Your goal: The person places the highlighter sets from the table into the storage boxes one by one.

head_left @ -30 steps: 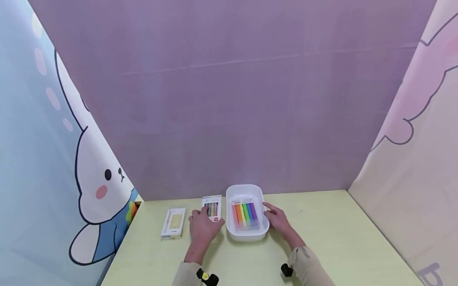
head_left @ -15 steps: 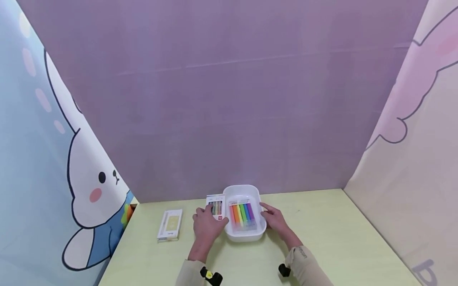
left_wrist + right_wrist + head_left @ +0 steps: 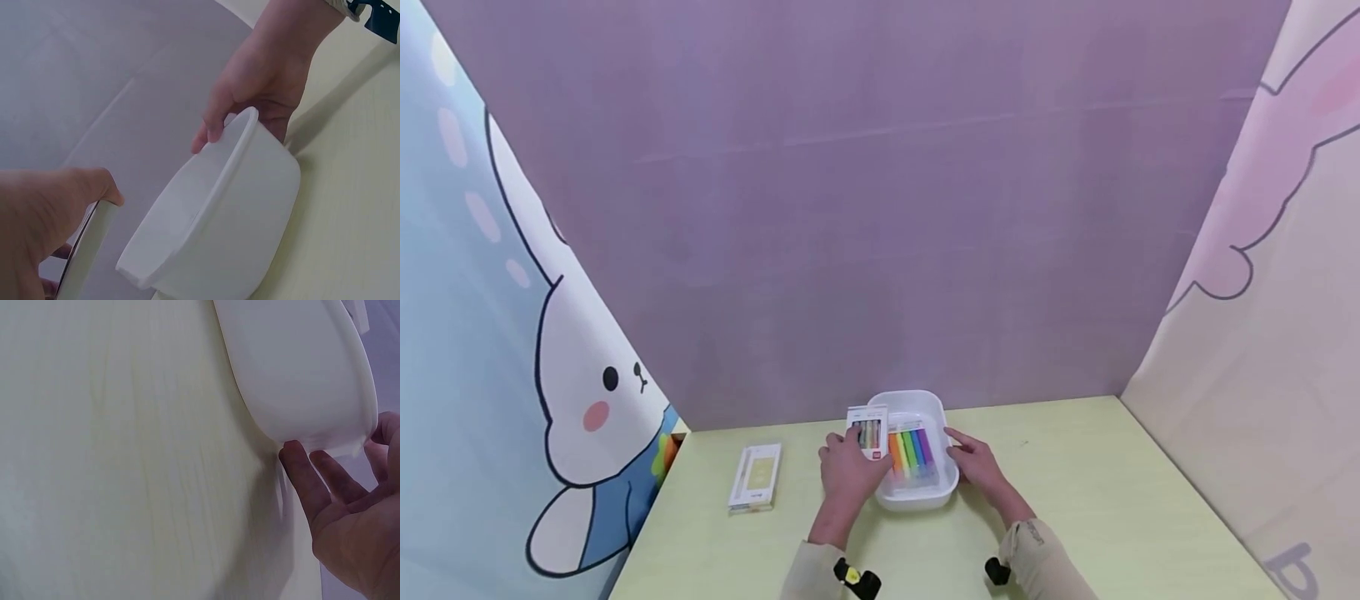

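- A purple backdrop [image 3: 880, 208] rises behind my pale yellow-green table [image 3: 1090, 492], with a rabbit-printed panel [image 3: 598, 392] on the left.
- My left hand [image 3: 852, 473] pinches a white pack of pens [image 3: 870, 432] between thumb and fingers; from my head view it overlaps the left rim of a white tub [image 3: 917, 503], though the left wrist view shows a gap between them.
- My right hand [image 3: 981, 467] pinches the tub's right rim, fingers against its outer wall.
- Rainbow-coloured markers [image 3: 916, 452] lie inside the tub.
- A white box [image 3: 756, 477] with a yellow panel lies left of my left hand, well apart.
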`<action>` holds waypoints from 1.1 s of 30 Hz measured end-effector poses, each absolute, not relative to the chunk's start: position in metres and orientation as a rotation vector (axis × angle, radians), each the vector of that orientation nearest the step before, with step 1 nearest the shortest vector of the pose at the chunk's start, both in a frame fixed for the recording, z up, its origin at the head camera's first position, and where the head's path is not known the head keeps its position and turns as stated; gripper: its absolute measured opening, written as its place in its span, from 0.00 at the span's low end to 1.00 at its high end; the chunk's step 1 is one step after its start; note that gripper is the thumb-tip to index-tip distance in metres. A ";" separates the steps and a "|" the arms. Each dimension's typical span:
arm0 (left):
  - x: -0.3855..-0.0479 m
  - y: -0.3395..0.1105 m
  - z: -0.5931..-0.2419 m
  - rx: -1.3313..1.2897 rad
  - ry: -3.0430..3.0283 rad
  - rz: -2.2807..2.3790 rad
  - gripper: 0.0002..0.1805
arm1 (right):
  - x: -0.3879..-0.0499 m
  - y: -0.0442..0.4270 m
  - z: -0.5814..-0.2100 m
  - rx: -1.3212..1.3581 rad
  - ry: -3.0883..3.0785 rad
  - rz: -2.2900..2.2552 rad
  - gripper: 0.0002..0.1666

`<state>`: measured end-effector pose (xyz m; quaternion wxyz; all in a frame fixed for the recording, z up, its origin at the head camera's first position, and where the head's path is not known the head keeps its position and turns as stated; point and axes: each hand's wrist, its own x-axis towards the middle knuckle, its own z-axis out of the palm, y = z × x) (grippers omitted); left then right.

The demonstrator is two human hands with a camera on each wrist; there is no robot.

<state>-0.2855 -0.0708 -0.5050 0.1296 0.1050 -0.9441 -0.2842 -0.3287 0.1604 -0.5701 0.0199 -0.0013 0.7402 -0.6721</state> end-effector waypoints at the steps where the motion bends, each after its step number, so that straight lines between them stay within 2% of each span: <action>1: -0.285 -0.068 -0.505 0.303 -2.744 -0.825 0.46 | -0.328 0.161 -0.570 -0.013 2.306 -2.077 0.25; 13: -0.286 -0.047 -0.502 0.265 -2.742 -0.758 0.45 | -0.321 0.162 -0.561 -0.025 2.292 -2.104 0.25; 33: -0.284 -0.015 -0.503 0.197 -2.722 -0.742 0.45 | -0.324 0.162 -0.570 -0.021 2.289 -2.107 0.26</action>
